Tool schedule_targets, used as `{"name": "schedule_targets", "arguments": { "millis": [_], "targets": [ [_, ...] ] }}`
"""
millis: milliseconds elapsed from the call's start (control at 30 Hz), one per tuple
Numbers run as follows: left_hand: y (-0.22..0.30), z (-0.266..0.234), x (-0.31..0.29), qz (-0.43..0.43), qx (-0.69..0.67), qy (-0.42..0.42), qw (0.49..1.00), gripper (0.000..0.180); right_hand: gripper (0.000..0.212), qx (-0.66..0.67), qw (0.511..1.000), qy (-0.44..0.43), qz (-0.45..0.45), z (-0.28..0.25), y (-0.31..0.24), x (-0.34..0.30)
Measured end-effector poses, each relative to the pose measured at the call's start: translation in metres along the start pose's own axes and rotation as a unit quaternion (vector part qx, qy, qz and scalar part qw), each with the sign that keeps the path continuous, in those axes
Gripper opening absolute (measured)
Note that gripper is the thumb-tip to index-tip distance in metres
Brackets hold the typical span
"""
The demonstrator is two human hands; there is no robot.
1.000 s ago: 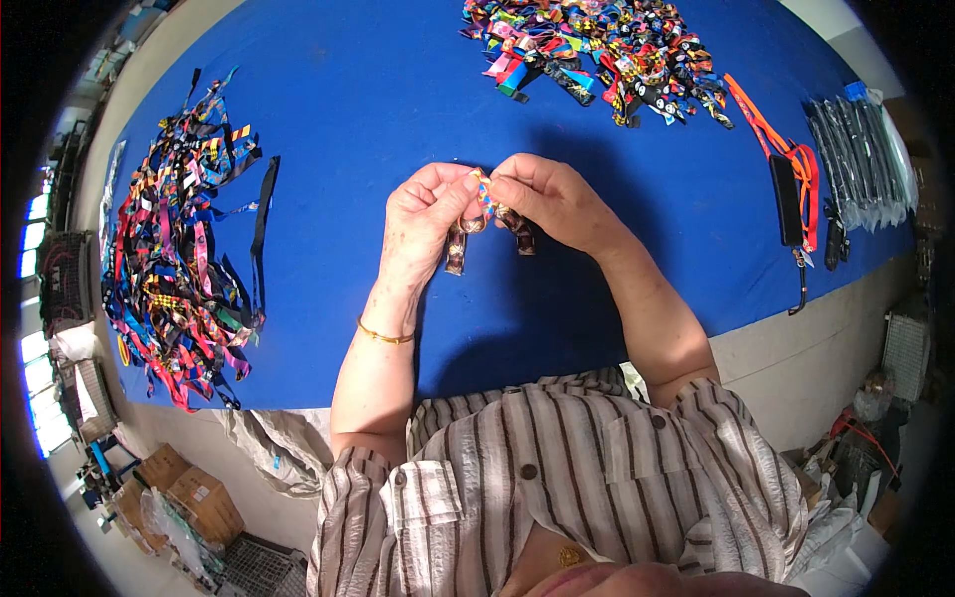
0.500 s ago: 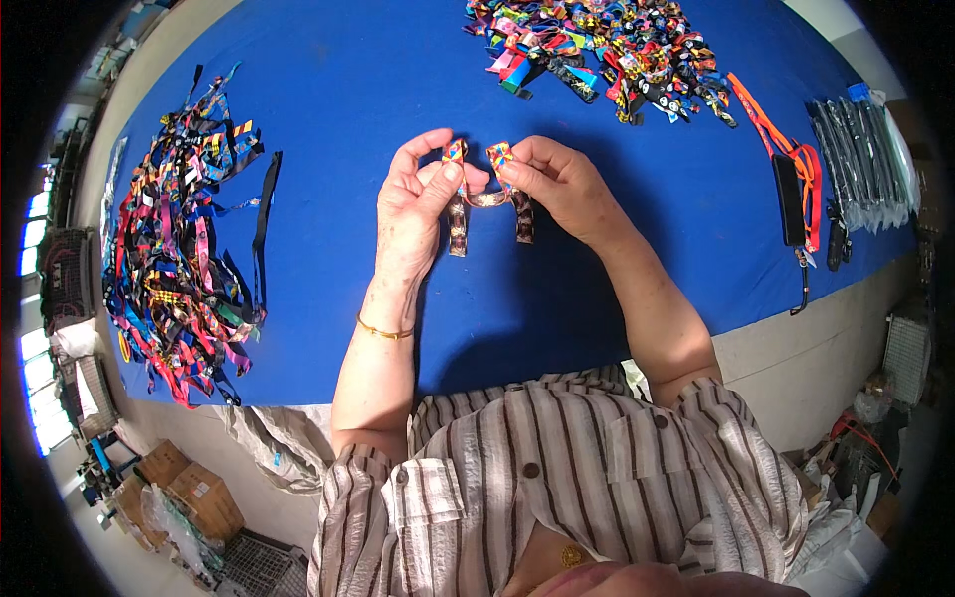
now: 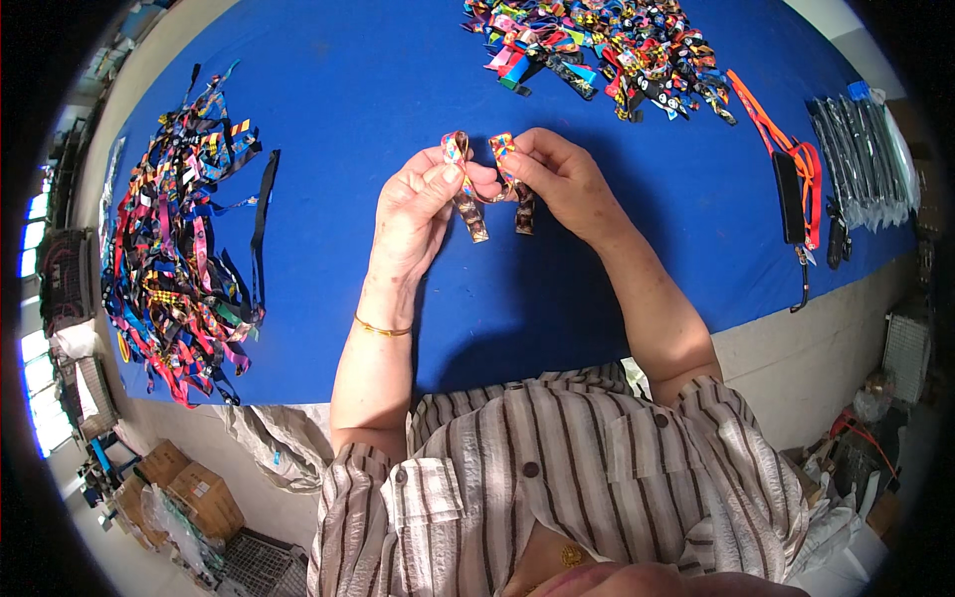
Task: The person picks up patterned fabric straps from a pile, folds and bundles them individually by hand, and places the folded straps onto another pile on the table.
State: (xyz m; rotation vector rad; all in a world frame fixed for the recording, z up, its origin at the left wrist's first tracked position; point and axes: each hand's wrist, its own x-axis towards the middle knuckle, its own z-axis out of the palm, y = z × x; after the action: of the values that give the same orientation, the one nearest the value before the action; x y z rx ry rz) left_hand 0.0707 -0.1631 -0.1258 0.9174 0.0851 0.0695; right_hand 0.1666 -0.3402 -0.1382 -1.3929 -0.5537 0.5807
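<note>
In front of me, over the blue cloth, I hold a short patterned fabric strap (image 3: 472, 220), brightly coloured on one part and brown on the other. My left hand (image 3: 410, 207) pinches its left part between thumb and fingers, where the fabric curls into a loop. My right hand (image 3: 565, 186) grips the right part the same way. Two brown tails hang below the fingers, apart from each other. Fingers hide the middle, so I cannot tell whether it is one strap or two.
A blue cloth (image 3: 348, 99) covers the table. At the left lies a heap of mixed straps (image 3: 184, 249); a pile of short colourful straps (image 3: 607, 50) sits at the far side. An orange lanyard (image 3: 808, 189), a black phone-like slab (image 3: 789, 199) and plastic-wrapped dark items (image 3: 863, 159) lie right.
The left tail has swung right and tilts, and the left loop stands more open. The brown stretch between the hands now mostly hides behind my fingers. Both hands have shifted only slightly.
</note>
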Motion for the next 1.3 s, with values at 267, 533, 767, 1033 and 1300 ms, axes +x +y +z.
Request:
{"name": "schedule_targets", "arguments": {
  "millis": [267,533,767,1033,1300],
  "targets": [
    [0.0,0.0,0.002,0.002,-0.078,0.01,0.997,0.015,0.014,0.029,0.998,-0.024,0.044,-0.001,0.004,-0.001],
    [-0.006,-0.002,0.001,-0.018,0.031,0.073,0.997,0.019,0.014,-0.017,0.999,-0.033,0.023,0.004,-0.001,-0.002],
    [-0.008,0.0,0.001,0.023,0.06,0.052,0.997,0.008,0.014,-0.033,0.998,-0.059,0.01,0.004,-0.003,-0.005],
    [-0.007,0.003,-0.001,-0.009,0.111,0.012,0.994,0.007,0.012,-0.081,0.992,-0.098,0.006,0.0,-0.014,-0.006],
    [-0.006,0.011,-0.002,-0.017,0.135,0.036,0.99,0.015,0.014,-0.084,0.99,-0.109,0.003,-0.006,-0.012,-0.006]
  ]
}}
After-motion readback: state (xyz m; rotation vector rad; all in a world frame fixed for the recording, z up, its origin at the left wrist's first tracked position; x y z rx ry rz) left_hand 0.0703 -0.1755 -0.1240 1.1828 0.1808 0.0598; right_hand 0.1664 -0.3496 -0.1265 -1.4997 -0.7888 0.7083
